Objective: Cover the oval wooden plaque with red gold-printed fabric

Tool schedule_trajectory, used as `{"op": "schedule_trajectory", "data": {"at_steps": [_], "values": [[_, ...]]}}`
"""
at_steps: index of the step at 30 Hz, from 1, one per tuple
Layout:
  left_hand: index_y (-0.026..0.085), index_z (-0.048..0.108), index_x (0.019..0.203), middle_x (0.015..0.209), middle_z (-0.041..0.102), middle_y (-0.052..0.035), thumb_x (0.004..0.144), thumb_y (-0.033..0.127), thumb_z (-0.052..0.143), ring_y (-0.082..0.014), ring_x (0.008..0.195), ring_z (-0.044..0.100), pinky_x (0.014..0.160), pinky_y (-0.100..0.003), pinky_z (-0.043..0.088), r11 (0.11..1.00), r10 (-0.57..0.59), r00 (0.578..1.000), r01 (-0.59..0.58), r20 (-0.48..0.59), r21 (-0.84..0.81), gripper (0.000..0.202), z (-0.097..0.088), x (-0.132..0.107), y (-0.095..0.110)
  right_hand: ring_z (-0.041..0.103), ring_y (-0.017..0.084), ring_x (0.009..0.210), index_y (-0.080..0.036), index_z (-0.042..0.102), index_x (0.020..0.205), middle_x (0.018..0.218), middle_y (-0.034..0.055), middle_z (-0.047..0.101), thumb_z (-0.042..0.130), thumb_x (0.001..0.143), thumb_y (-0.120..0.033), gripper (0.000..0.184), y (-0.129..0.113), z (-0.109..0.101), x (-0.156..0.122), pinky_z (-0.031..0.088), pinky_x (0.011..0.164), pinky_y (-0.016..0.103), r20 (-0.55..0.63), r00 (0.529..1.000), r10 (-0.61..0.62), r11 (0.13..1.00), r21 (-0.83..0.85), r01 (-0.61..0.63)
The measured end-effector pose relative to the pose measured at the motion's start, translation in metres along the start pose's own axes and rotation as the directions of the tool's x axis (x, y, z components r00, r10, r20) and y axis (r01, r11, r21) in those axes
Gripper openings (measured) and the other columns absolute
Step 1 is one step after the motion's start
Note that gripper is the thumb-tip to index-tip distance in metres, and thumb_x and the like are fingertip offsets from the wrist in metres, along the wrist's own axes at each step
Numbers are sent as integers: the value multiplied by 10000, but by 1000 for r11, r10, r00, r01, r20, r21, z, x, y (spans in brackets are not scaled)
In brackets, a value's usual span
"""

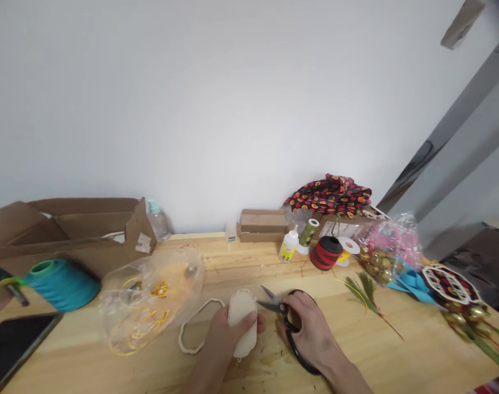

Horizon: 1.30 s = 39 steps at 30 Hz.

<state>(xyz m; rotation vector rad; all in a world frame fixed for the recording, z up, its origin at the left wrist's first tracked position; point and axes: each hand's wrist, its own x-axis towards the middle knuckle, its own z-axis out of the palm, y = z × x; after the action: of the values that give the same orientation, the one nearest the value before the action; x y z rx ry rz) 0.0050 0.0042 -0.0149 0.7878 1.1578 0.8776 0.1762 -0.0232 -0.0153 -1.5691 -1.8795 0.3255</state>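
My left hand (225,339) holds a pale, flat lantern-shaped wooden piece (242,320) against the wooden table (397,361). My right hand (311,334) grips black-handled scissors (284,317) with the blades open, tips pointing left toward the top of the piece. A thin cream outline frame (194,328) of similar shape lies just left of my left hand.
A clear plastic bag (151,298) with yellow cord, a teal thread cone (63,284), a dark phone (11,345) and open cardboard boxes (69,230) lie left. Glue bottle (288,246), red spool (326,253), patterned fabric (329,194), gold bells (378,262) and green tassels (362,287) lie right.
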Motion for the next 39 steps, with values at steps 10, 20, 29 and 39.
{"op": "schedule_trajectory", "data": {"at_steps": [10, 20, 29, 39], "values": [[133, 543, 606, 474, 637, -37, 501, 263, 708, -140, 369, 553, 323, -209, 395, 998, -49, 995, 46, 88, 36, 235, 3, -6, -1, 503, 162, 706, -207, 590, 879, 751, 24, 522, 495, 658, -121, 255, 1, 11, 6, 382, 608, 232, 46, 996, 78, 983, -169, -69], [127, 554, 600, 480, 638, -38, 510, 288, 701, -132, 382, 551, 352, -209, 404, 998, -31, 999, 29, 35, 56, 236, -2, -4, 4, 497, 159, 691, -231, 574, 879, 755, 17, 529, 501, 636, -117, 278, 4, 10, 10, 374, 573, 225, 136, 991, -12, 988, -153, 33], [137, 540, 603, 439, 615, -22, 533, 275, 666, -101, 331, 494, 318, -184, 346, 990, -94, 986, 78, 136, 114, 199, -7, -13, -1, 520, 153, 644, -223, 596, 882, 754, 21, 561, 512, 605, -118, 308, 11, 13, 13, 392, 550, 224, 41, 995, 92, 987, -139, -85], [147, 528, 601, 444, 616, -17, 530, 257, 646, -102, 340, 505, 322, -185, 355, 992, -61, 991, 47, 117, 115, 176, -5, -8, -1, 503, 138, 624, -236, 593, 868, 711, 2, 540, 509, 620, -114, 289, 4, 10, 6, 354, 509, 205, 116, 993, -23, 985, -167, 42]]}}
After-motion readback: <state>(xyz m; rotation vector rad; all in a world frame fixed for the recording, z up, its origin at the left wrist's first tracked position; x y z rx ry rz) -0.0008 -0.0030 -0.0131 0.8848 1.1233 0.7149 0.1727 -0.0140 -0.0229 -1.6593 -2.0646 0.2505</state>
